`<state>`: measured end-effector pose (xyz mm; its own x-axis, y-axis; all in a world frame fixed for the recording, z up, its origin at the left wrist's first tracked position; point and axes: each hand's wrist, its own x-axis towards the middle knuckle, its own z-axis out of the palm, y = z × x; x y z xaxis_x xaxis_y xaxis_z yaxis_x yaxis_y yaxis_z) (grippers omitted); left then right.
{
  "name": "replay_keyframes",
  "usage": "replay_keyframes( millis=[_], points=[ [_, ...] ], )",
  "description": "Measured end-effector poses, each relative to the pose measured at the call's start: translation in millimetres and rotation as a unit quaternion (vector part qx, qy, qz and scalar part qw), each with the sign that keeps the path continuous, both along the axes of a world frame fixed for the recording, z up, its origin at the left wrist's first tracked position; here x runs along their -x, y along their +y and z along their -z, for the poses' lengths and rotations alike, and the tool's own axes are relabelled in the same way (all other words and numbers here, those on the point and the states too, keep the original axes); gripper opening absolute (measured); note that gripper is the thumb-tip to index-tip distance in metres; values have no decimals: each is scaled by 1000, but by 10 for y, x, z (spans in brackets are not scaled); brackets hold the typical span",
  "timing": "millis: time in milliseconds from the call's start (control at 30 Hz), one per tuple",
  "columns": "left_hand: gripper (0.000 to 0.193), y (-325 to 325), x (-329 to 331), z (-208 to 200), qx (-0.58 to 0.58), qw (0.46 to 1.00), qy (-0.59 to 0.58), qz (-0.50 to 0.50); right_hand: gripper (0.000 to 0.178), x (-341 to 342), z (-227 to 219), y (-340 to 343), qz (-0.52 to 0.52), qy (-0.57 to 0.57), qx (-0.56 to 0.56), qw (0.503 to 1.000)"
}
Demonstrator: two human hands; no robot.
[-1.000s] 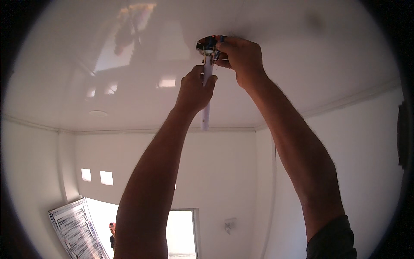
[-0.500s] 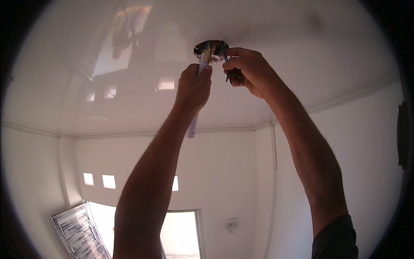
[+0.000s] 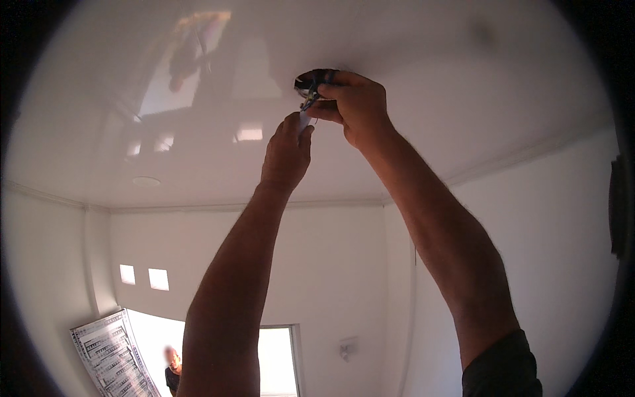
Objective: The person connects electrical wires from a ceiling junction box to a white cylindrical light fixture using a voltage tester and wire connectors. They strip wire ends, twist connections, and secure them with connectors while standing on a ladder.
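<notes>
Above me, a round hole in the glossy white ceiling has thin wires coming out of it, some blue. Just below the opening, my left hand is closed around a slim white tube; only its upper end shows, close to the wires. My right hand is raised to the hole's right edge, its thumb and fingers pinching a blue wire. Those fingertips partly cover the hole, and what lies deeper inside is dark.
A flat white disc sits on the ceiling farther off. Below, a printed panel leans beside a bright opening, where a person stands. A small fixture is on the far wall; a dark object is at the right.
My right hand has moved left, bringing the blue wire closer to the tube's top. My left hand has dropped slightly, and the tube's lower end no longer shows. A person has come into view below.
</notes>
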<state>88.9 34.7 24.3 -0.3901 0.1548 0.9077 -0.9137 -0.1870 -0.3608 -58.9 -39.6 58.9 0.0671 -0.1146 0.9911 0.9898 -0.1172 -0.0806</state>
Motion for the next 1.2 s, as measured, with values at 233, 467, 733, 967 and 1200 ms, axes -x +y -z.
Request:
replay_keyframes(
  millis=[233, 467, 733, 967, 1200],
  points=[
    [28, 73, -69, -12, -2, 1000, 16, 4, 19, -99, -55, 85, 23, -17, -11, 1000],
    [29, 123, -103, -59, -18, 1000, -11, 8, 18, -141, -42, 56, 53, -49, -41, 997],
    [30, 30, -120, -29, 18, 1000, 8, -1, 17, -52, -102, -10, 52, 2, 20, 998],
    [28, -10, -58, 4, 18, 999, 40, -11, 12, -185, -104, 122, -43, -7, -75, 996],
    [26, 12, -68, 22, 7, 999, 44, 16, 13, -317, -97, 174, -33, -74, -95, 992]
  ],
)
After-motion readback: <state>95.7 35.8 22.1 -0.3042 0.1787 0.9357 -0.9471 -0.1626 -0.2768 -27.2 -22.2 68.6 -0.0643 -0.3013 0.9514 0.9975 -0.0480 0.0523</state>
